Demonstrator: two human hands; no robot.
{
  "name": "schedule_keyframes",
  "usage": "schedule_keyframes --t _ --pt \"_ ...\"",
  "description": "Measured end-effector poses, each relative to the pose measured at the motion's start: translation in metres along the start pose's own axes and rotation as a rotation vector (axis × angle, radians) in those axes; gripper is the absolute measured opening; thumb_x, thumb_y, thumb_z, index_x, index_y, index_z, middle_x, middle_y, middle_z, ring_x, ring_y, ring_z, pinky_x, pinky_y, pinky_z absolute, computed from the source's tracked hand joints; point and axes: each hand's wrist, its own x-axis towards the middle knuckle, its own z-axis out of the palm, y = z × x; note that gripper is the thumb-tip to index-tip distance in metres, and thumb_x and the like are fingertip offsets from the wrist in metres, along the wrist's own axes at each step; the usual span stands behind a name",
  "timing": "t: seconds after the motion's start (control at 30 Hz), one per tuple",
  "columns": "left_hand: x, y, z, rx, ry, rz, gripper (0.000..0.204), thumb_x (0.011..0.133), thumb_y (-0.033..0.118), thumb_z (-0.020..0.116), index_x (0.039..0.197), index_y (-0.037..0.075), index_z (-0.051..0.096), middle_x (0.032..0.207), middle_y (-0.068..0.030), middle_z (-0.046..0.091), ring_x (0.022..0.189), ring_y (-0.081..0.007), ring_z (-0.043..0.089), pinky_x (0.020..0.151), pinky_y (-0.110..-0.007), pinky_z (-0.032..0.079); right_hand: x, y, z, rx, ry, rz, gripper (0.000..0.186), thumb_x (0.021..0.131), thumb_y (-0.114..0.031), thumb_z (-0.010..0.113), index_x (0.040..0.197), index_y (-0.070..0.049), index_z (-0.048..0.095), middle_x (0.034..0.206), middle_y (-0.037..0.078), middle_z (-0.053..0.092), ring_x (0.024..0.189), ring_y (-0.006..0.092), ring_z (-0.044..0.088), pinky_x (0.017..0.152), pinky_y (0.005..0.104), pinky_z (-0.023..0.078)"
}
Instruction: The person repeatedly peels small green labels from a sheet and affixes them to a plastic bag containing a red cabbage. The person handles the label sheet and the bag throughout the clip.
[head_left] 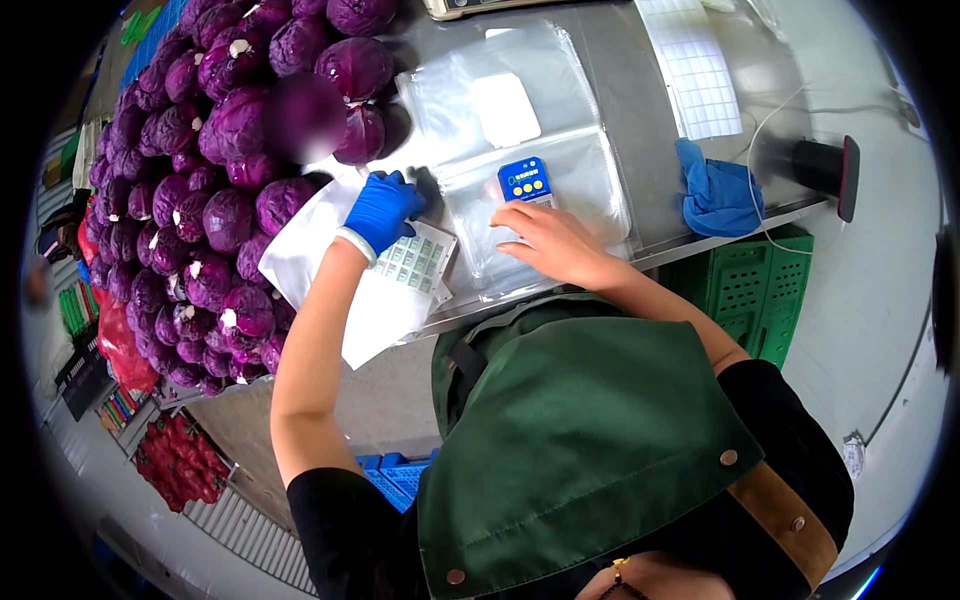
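Note:
A blue glove covers my left hand (pixel 383 212), whose fingers are curled together over white paper (pixel 310 235) beside the heap of red cabbages. Whatever those fingers may hold is hidden. Under that wrist lies a sheet of small printed labels (pixel 412 262). My right hand (pixel 558 243) is bare, its thumb and fingers apart, over a stack of clear plastic bags (pixel 465 235). Just beyond its fingertips a blue printed label (pixel 524 178) with yellow dots shows on the bags. A white blank patch (pixel 506 110) is on the bags farther up.
Red cabbages (pixel 228 220) are piled high at the left. Right of the bags lie a crumpled blue glove (pixel 715 190) and a white gridded sheet (pixel 692 70). A black device (pixel 830 170) with a cable stands at the table's right end, above a green crate (pixel 755 290).

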Motion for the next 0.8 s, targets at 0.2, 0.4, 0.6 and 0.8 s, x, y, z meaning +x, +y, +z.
schedule_keyframes --t 0.2,0.4,0.6,0.8 --pt "-0.021 -0.011 -0.017 -0.687 -0.150 -0.308 0.022 0.077 0.016 0.074 0.095 0.009 0.063 0.096 -0.0066 0.063 0.096 -0.0287 0.056 0.087 -0.041 0.044 0.035 -0.007 0.012 0.179 0.113 -0.077 0.048 0.083 -0.028 0.072 0.121 -0.007 0.051 0.118 0.012 0.057 0.099 0.0295 0.060 0.084 0.0378 0.048" --pt "-0.032 -0.001 0.011 -0.380 0.044 -0.199 0.047 0.068 0.018 0.079 0.112 0.012 0.064 0.110 -0.0115 0.064 0.104 -0.0325 0.057 0.092 -0.042 0.044 0.052 0.001 0.035 0.129 -0.044 -0.040 0.054 0.083 -0.029 0.072 0.125 -0.006 0.048 0.123 0.014 0.056 0.113 0.0331 0.055 0.093 0.0417 0.045" --pt "-0.048 0.020 -0.009 -0.558 0.085 -0.292 0.035 0.071 0.016 0.076 0.105 0.008 0.068 0.097 -0.0112 0.068 0.088 -0.0316 0.061 0.081 -0.041 0.048 0.046 -0.010 0.040 0.185 0.084 -0.139 0.067 0.072 -0.022 0.081 0.128 -0.008 0.046 0.130 0.015 0.051 0.113 0.0346 0.055 0.096 0.0415 0.045" --pt "-0.054 0.044 -0.053 -0.801 0.144 -0.331 0.024 0.082 0.013 0.072 0.104 0.004 0.068 0.089 -0.0122 0.069 0.076 -0.0217 0.065 0.074 -0.032 0.051 0.048 -0.023 0.019 0.355 0.087 -0.018 0.042 0.078 -0.013 0.075 0.112 -0.006 0.053 0.102 0.010 0.063 0.081 0.0240 0.063 0.070 0.0348 0.048"
